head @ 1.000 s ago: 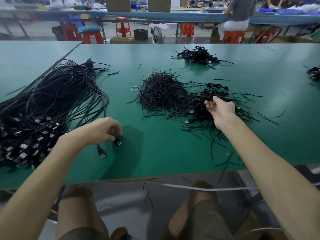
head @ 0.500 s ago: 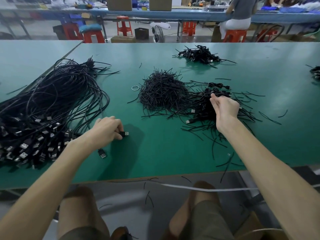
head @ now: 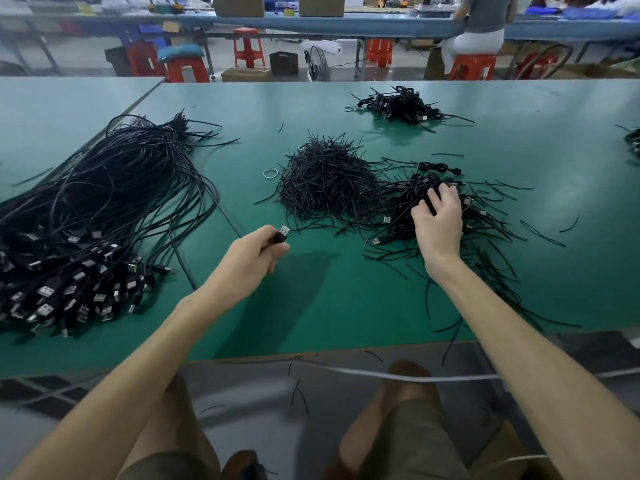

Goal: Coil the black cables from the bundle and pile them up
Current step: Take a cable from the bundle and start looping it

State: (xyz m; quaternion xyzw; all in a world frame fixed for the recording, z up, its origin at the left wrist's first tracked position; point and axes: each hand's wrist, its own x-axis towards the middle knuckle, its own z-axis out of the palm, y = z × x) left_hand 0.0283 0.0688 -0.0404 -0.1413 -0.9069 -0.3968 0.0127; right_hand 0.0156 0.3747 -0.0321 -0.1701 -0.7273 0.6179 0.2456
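A big bundle of long black USB cables (head: 93, 216) lies on the left of the green table (head: 346, 299), plug ends toward me. My left hand (head: 254, 259) pinches the black USB plug (head: 281, 234) of one cable, lifted a little over the table centre, its cable trailing back toward the bundle. A low pile of coiled black cables (head: 412, 206) sits right of centre. My right hand (head: 438, 216) rests on that pile with fingers spread and slightly bent; whether it grips anything I cannot tell.
A heap of short black ties (head: 322, 178) lies mid-table with a small white ring (head: 270, 173) beside it. Another cable pile (head: 398, 105) sits farther back. Loose ties scatter to the right. A white cable (head: 398, 375) hangs below the table's front edge.
My left hand has drawn the USB plug rightward and away from the bundle, lifting it off the table. My right hand has shifted slightly on the coiled pile.
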